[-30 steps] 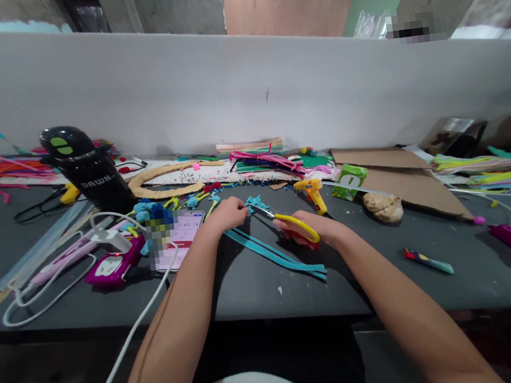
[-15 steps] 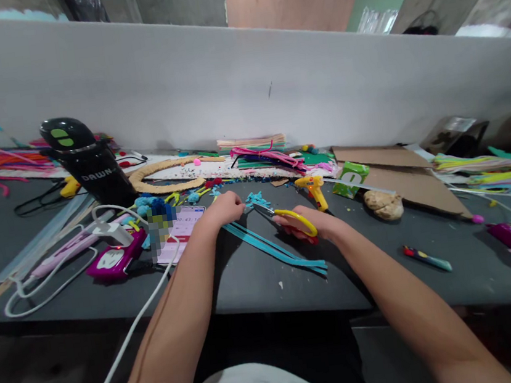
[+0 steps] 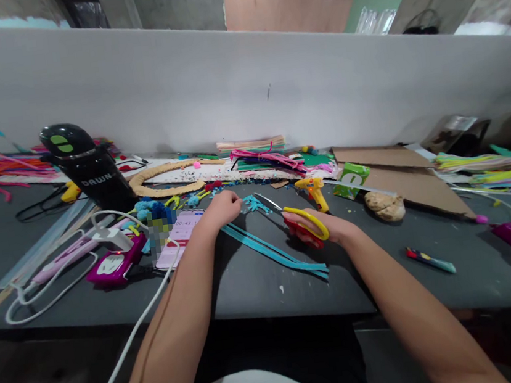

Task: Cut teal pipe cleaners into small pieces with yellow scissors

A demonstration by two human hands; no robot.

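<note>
My left hand (image 3: 226, 209) is closed in a pinch, with a bit of blue pipe cleaner just showing at its fingertips. Right beside those fingertips lies a small heap of short blue pieces (image 3: 256, 204). Long blue pipe cleaners (image 3: 272, 251) stretch over the table from under my left hand toward the lower right. Scissors (image 3: 306, 221) with yellow and red handles are gripped in my right hand (image 3: 322, 227). Their blades are parted and point left over the cut pieces, apart from my left hand.
Left of my arm are a phone (image 3: 181, 241), a purple power strip (image 3: 115, 258) with a white cable, and a black tumbler (image 3: 95, 174). To the right are a yellow glue gun (image 3: 314, 192), a green packet (image 3: 351, 180), a stone-like lump (image 3: 384, 205), cardboard (image 3: 413, 187) and a cutter (image 3: 430, 260).
The scissors and my right hand have drawn back slightly to the right, and the blades have opened. My left hand has barely moved.
</note>
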